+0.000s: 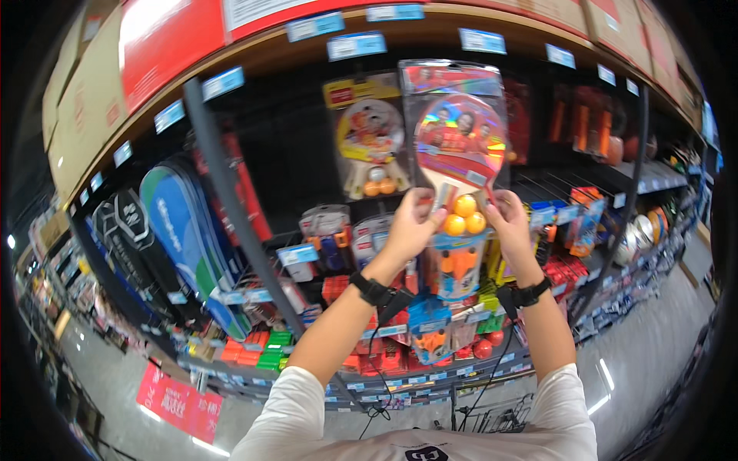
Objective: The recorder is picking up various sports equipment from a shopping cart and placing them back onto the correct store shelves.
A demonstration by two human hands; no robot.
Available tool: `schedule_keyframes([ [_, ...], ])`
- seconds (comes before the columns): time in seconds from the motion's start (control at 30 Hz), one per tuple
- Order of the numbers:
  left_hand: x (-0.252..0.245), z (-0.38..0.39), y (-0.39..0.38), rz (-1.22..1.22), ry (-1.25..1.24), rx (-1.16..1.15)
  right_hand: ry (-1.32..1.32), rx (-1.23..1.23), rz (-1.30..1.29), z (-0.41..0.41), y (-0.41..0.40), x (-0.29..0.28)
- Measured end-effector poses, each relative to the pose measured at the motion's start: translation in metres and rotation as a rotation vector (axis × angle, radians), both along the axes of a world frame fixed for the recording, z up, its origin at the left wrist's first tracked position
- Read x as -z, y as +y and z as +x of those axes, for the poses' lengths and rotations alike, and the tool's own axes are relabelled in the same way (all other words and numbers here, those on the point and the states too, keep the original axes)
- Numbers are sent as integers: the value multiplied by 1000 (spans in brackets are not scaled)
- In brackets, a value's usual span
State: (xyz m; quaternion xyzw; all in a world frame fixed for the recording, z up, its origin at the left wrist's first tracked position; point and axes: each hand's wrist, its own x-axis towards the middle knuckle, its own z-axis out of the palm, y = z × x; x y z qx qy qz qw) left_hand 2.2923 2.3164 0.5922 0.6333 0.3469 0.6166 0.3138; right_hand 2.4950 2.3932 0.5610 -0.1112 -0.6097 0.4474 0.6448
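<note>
Both hands grip a clear blister pack of table tennis bats (459,138) by its lower side edges, in front of the shelf. My left hand (416,222) is on its left edge, my right hand (508,216) on its right. Several orange balls (464,216) show between the handles at the bottom of the pack. The bat's face is red and shiny with a printed picture. Just left of it hangs another bat set (371,138) in a yellow-topped pack. Below my hands hangs a clear pack (456,265) with orange and blue contents.
Blue racket bags (190,225) and black racket bags (138,242) hang at the left, beside a dark metal upright (239,196). Cartons (86,115) and a red box (170,46) sit on the top shelf. Balls (631,242) lie at the right. A shopping trolley (501,418) stands near my body.
</note>
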Motion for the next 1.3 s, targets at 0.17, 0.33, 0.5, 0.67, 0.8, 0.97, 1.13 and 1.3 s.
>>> schedule_keyframes([
  [0.17,-9,25,20,-18,-71,91,-28,60,-17,26,11,-14],
  [0.33,-8,38,35,39,-49,87,-30,65,-38,42,17,-21],
  [0.5,-12,48,37,-9,-70,74,-62,67,-6,50,34,-19],
  [0.67,-13,52,40,32,-66,83,-40,38,-5,54,40,-19],
  [0.8,-9,55,38,-14,-83,55,-58,13,9,55,46,-17],
  [0.97,-4,48,48,-1,-71,23,-95,-4,-36,53,47,-19],
  [1.13,-15,51,52,-70,-66,-69,-116,-13,-80,44,69,-22],
  [1.3,-10,32,98,-122,65,-242,-193,14,-112,34,104,-24],
])
